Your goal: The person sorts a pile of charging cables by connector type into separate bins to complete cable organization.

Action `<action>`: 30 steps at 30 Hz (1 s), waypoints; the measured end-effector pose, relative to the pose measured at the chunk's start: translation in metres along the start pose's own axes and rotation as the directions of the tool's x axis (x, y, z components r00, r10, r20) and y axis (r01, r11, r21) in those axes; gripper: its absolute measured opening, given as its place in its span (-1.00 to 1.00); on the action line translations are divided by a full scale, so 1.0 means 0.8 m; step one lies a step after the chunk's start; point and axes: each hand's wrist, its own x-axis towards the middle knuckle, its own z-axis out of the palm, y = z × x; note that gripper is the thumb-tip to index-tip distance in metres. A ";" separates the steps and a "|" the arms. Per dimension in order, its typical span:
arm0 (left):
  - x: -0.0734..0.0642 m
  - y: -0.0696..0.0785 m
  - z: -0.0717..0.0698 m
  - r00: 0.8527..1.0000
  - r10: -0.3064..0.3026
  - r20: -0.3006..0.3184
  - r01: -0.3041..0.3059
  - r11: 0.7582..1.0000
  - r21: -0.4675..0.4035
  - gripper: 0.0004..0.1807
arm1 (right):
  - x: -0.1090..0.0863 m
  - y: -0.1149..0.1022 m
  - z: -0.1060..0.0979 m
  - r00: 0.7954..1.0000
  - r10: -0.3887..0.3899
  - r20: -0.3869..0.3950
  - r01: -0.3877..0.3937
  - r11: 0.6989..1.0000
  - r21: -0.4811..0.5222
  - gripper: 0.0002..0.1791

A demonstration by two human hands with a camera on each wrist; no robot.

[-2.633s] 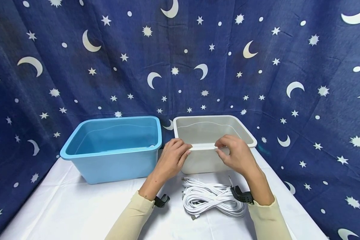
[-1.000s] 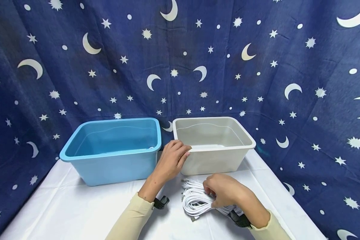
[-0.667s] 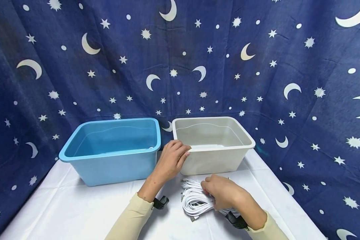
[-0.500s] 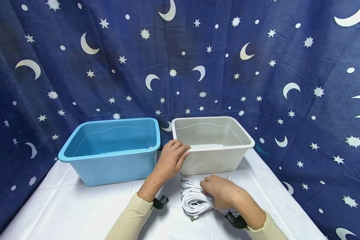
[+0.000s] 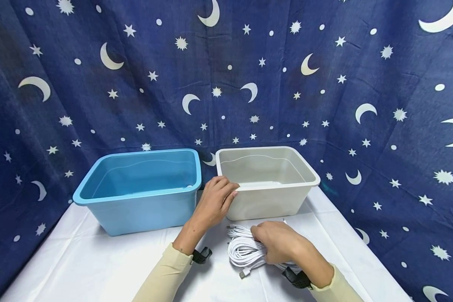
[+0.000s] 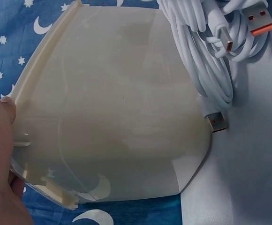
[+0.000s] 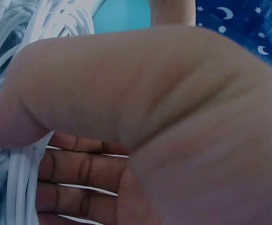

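Observation:
On the white cloth in front of the beige bin (image 5: 268, 203) lies a coiled bundle of white USB cables (image 5: 243, 253). My right hand (image 5: 278, 241) grips the bundle's right part and hides much of it. In the right wrist view the thumb (image 7: 14, 117) presses the strands while the fingers (image 7: 82, 168) lie along their other side. My left hand (image 5: 214, 199) holds the bin's near rim at its left corner; the left wrist view shows the thumb (image 6: 8, 108) at the rim. Metal USB plugs (image 6: 216, 121) stick out of the coil there.
A blue bin (image 5: 143, 214) stands left of the beige one, behind my left forearm. Both stand upright against a dark blue curtain (image 5: 226, 75) with moons and stars. White cloth (image 5: 128, 260) covers the table.
My right hand has left the beige bin's rim, come down to the cables and taken hold of them. The front USB plug has shifted slightly. My left hand stays on the rim.

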 end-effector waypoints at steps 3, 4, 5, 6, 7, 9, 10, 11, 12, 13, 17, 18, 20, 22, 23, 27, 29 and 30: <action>0.000 0.001 -0.001 1.000 -0.002 0.002 0.002 1.000 -0.002 -0.71 | 0.002 0.001 -0.001 1.000 -0.002 -0.002 0.002 1.000 0.002 -0.52; 0.000 0.001 -0.001 1.000 -0.003 0.003 0.003 1.000 -0.002 -0.71 | 0.002 0.001 -0.002 1.000 -0.006 -0.004 0.006 1.000 0.003 -0.52; 0.001 0.001 -0.001 1.000 -0.003 0.002 0.003 1.000 -0.001 -0.71 | 0.002 0.001 -0.003 1.000 -0.010 -0.009 0.010 1.000 0.003 -0.52; 0.001 0.001 -0.001 1.000 -0.004 0.002 0.004 1.000 -0.001 -0.71 | 0.002 0.001 -0.004 1.000 -0.014 -0.015 0.014 1.000 0.004 -0.52; 0.001 0.001 -0.001 1.000 -0.005 0.003 0.005 1.000 -0.002 -0.71 | 0.002 0.002 -0.005 0.999 -0.019 -0.026 0.019 1.000 0.004 -0.51; 0.000 0.002 0.000 1.000 -0.009 0.006 0.009 1.000 -0.002 -0.71 | 0.000 0.003 -0.008 0.999 -0.025 -0.047 0.025 1.000 0.008 -0.51; 0.000 0.002 0.000 1.000 -0.010 0.007 0.010 1.000 -0.003 -0.71 | -0.001 0.004 -0.010 0.998 -0.027 -0.058 0.028 1.000 0.010 -0.51; 0.000 0.002 0.000 1.000 -0.012 0.007 0.012 1.000 -0.004 -0.71 | -0.001 0.005 -0.012 0.997 -0.029 -0.070 0.029 1.000 0.006 -0.52; 0.000 0.002 0.000 1.000 -0.015 0.009 0.015 1.000 -0.007 -0.71 | -0.002 0.006 -0.013 0.996 -0.028 -0.081 0.029 1.000 0.006 -0.53; 0.000 0.003 0.000 1.000 -0.018 0.010 0.018 1.000 -0.009 -0.71 | -0.003 0.006 -0.015 0.995 -0.029 -0.091 0.029 1.000 0.004 -0.53; 0.000 0.003 0.000 1.000 -0.023 0.012 0.023 1.000 -0.014 -0.70 | -0.004 0.007 -0.020 0.992 -0.034 -0.121 0.035 0.999 0.003 -0.55; 0.000 0.004 -0.001 1.000 -0.023 0.012 0.024 1.000 -0.014 -0.70 | -0.004 0.007 -0.021 0.991 -0.036 -0.129 0.038 0.999 0.011 -0.55; 0.000 0.003 -0.001 1.000 -0.022 0.011 0.022 1.000 -0.015 -0.70 | -0.004 0.006 -0.023 0.987 -0.046 -0.152 0.049 0.999 0.019 -0.55; 0.000 0.003 -0.001 1.000 -0.018 0.006 0.018 1.000 -0.016 -0.71 | -0.005 0.006 -0.026 0.983 -0.051 -0.177 0.056 0.998 0.023 -0.55; 0.000 0.003 -0.001 1.000 -0.015 0.001 0.015 1.000 -0.017 -0.71 | -0.006 0.006 -0.027 0.981 -0.052 -0.188 0.058 0.998 0.025 -0.55; 0.000 0.002 -0.001 1.000 -0.015 0.001 0.015 1.000 -0.020 -0.72 | -0.008 0.007 -0.031 0.970 -0.053 -0.238 0.059 0.998 0.017 -0.55; 0.000 0.003 -0.001 1.000 -0.021 0.011 0.021 1.000 -0.018 -0.71 | -0.009 0.009 -0.032 0.961 -0.058 -0.271 0.065 0.998 0.015 -0.54; 0.000 0.003 -0.001 0.999 -0.027 0.019 0.027 0.999 -0.018 -0.70 | -0.009 0.010 -0.032 0.954 -0.064 -0.291 0.071 0.997 0.013 -0.54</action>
